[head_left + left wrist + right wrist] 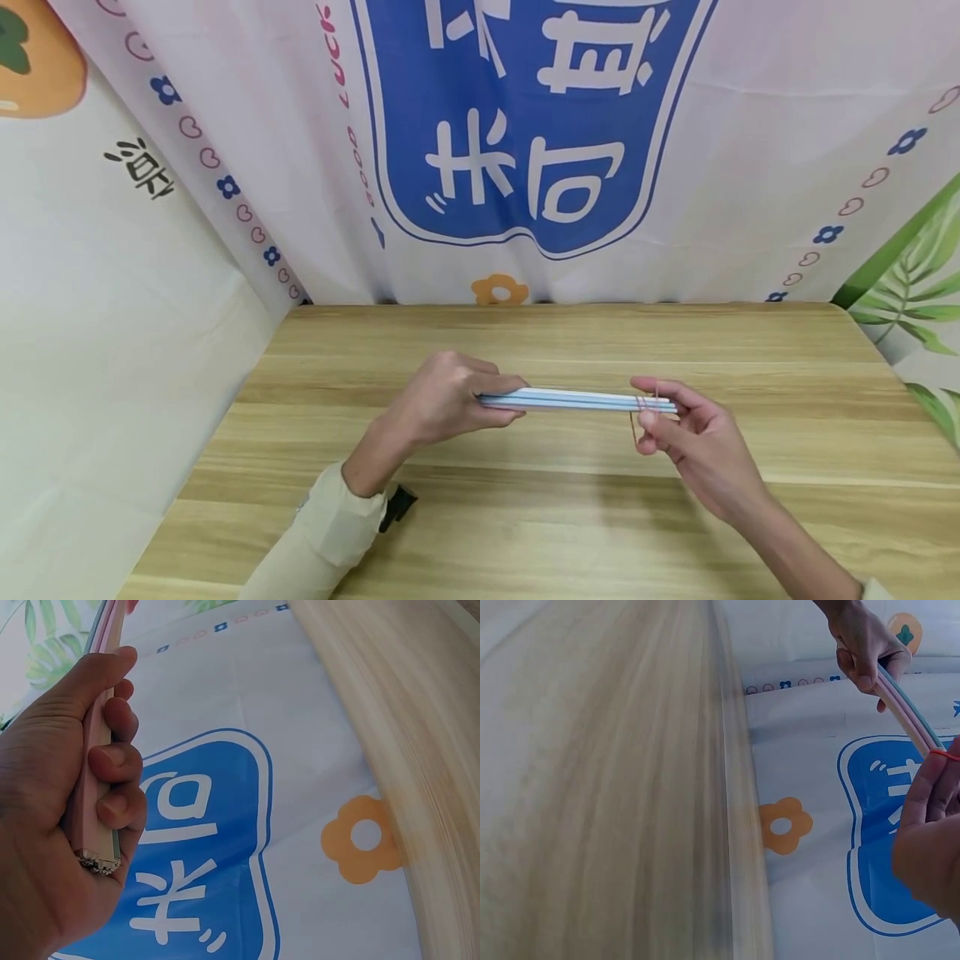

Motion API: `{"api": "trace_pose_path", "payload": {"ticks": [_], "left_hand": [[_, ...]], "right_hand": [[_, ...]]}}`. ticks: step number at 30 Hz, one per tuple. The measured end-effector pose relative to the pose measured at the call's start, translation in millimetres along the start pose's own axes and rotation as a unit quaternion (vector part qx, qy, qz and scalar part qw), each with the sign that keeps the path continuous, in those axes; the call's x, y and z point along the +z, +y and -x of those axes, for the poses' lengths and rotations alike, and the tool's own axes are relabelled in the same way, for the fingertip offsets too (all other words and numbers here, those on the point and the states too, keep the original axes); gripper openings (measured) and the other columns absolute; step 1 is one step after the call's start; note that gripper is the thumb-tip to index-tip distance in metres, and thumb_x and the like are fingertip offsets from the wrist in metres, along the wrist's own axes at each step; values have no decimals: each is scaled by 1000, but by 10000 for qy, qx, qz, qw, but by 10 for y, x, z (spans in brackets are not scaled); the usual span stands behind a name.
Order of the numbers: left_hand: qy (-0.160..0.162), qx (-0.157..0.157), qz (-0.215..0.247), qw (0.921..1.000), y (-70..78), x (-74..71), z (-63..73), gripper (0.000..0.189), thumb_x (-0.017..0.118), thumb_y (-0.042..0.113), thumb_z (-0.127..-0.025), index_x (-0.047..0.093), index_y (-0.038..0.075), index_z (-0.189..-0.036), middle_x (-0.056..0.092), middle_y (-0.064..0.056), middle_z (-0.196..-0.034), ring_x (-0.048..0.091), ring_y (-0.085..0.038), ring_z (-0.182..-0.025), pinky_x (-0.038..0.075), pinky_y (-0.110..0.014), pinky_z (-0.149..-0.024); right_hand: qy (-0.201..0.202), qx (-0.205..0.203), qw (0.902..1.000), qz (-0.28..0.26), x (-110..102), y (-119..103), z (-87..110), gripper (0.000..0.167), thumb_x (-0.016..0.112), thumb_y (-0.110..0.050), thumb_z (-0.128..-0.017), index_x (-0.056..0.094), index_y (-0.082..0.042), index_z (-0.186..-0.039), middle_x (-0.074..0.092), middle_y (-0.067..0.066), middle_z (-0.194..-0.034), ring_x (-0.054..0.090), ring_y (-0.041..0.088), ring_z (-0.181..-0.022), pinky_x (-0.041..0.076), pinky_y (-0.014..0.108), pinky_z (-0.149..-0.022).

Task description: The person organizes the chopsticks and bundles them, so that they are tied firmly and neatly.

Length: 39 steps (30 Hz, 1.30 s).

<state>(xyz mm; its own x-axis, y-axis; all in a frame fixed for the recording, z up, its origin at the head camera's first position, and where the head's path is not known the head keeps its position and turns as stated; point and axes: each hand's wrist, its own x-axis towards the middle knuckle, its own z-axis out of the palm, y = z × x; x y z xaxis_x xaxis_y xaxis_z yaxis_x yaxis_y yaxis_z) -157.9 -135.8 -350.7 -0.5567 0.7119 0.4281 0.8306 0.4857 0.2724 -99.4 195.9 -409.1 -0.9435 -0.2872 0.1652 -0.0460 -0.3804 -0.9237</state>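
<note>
A bundle of long, thin pastel sticks [573, 399] in blue, white and pink lies nearly level above the table. My left hand [446, 398] grips its left end, the fingers curled round it in the left wrist view, where the sticks' uneven ends [99, 862] show below the fingers. At the other end, my right hand [697, 437] holds a thin reddish rubber band [633, 427] against the sticks. Part of the band passes round the bundle and part stretches over the right fingers. In the right wrist view, the band [946, 754] crosses the sticks beside the fingertips.
Beneath both hands is a wood-grain table [525, 533]. A printed white cloth [750, 167] hangs along its back edge, and another white cloth [135, 333] covers the left side. A small black object [397, 506] is at the left sleeve's cuff.
</note>
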Motion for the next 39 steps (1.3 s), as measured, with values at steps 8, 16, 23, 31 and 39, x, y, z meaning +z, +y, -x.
{"api": "trace_pose_path", "payload": {"ticks": [8,16,23,31,39], "left_hand": [[-79,-104,-96,9999,17,5,-2,24,91,20,-87,86,16,-110,82,2,-85,58,1,-59,44,-7,-56],[-164,-330,-76,9993,20,-14,2,25,92,20,-87,86,16,-111,82,1,-84,58,2,-59,45,-8,-57],[-132,-418,-135,9989,21,-11,-14,25,93,22,-86,87,17,-110,83,2,-87,60,1,-60,46,-9,-58],[-95,-429,-172,9989,51,21,-29,24,93,26,-86,87,18,-108,82,5,-87,60,1,-61,46,-10,-58],[-168,-497,-295,9982,88,55,-19,26,94,29,-84,87,18,-107,83,5,-89,57,1,-60,43,-11,-56]], "right_hand": [[100,86,9881,1530,27,-85,-44,31,68,7,-100,73,-8,-127,74,-2,-96,75,12,-77,64,28,-80],[6,-43,9709,2396,-31,-208,-109,23,75,4,-97,69,0,-118,74,-3,-108,77,12,-94,65,31,-83],[-205,-345,9725,2294,-111,-295,-135,21,72,12,-95,72,4,-114,75,1,-111,78,14,-97,64,30,-83],[271,-292,9399,3390,-52,-268,-143,22,82,-1,-93,81,-2,-114,82,-6,-106,74,9,-82,59,23,-68],[308,-577,9236,3778,102,-193,-196,27,90,-4,-84,85,-5,-111,83,-18,-102,77,4,-79,59,23,-61]]}}
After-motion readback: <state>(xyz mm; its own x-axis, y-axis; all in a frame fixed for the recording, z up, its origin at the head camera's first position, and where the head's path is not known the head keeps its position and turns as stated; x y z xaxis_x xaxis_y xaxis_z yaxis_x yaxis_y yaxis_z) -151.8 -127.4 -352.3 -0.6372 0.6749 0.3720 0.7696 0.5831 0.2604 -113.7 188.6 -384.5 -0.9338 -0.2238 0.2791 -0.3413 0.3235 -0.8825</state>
